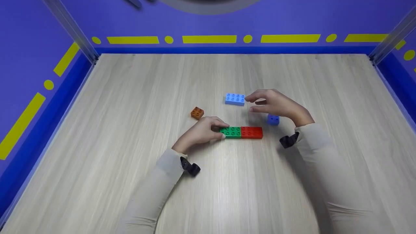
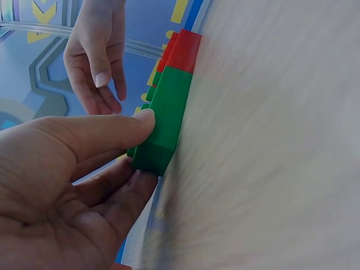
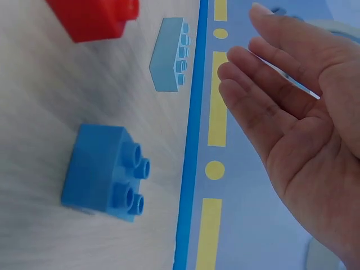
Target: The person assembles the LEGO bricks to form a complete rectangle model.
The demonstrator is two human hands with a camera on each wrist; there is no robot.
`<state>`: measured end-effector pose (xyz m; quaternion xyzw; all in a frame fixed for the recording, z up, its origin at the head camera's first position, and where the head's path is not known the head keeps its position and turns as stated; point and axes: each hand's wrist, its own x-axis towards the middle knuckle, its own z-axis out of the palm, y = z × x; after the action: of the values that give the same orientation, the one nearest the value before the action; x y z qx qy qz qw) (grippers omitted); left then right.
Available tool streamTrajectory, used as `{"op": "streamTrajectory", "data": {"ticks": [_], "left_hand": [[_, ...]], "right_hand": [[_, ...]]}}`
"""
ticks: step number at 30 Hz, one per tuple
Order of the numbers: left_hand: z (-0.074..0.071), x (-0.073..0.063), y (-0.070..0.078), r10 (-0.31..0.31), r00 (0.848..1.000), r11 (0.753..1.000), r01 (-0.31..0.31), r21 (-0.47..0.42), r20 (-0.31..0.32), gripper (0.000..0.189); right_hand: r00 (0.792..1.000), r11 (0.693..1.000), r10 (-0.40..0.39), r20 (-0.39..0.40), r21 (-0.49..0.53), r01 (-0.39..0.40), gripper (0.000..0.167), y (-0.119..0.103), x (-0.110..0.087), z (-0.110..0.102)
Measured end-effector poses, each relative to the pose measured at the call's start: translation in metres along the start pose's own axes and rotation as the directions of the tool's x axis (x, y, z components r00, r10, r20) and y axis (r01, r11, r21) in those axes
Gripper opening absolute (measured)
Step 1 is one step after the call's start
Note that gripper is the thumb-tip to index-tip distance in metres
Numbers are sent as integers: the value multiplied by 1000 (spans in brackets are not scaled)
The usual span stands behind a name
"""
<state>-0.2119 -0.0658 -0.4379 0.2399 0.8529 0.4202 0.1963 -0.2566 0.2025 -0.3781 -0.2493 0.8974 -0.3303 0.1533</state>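
Note:
A green toy building brick (image 1: 232,132) and a red brick (image 1: 252,132) lie end to end on the table. My left hand (image 1: 205,130) pinches the green brick's left end between thumb and fingers, as the left wrist view also shows. Just right of a light blue brick (image 1: 234,99), my right hand (image 1: 274,102) is held above the table with nothing in it. Its fingers (image 3: 253,98) look loosely extended in the right wrist view. Near that wrist sits a small square blue brick (image 3: 104,169), partly hidden by the hand in the head view.
Beyond my left hand lies a small orange-brown brick (image 1: 197,112). Blue-purple panels with yellow markings (image 1: 209,39) wall in the wooden table (image 1: 97,162) at the back and sides. Both sleeves carry a black wrist device (image 1: 190,166).

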Motion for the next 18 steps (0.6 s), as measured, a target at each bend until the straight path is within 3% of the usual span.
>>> {"op": "streamTrajectory", "data": {"ticks": [18], "left_hand": [[0, 0, 0, 26, 1000, 1000, -26, -4, -5, 37]], "right_hand": [[998, 997, 69, 9, -32, -69, 41, -1, 30, 1]]}}
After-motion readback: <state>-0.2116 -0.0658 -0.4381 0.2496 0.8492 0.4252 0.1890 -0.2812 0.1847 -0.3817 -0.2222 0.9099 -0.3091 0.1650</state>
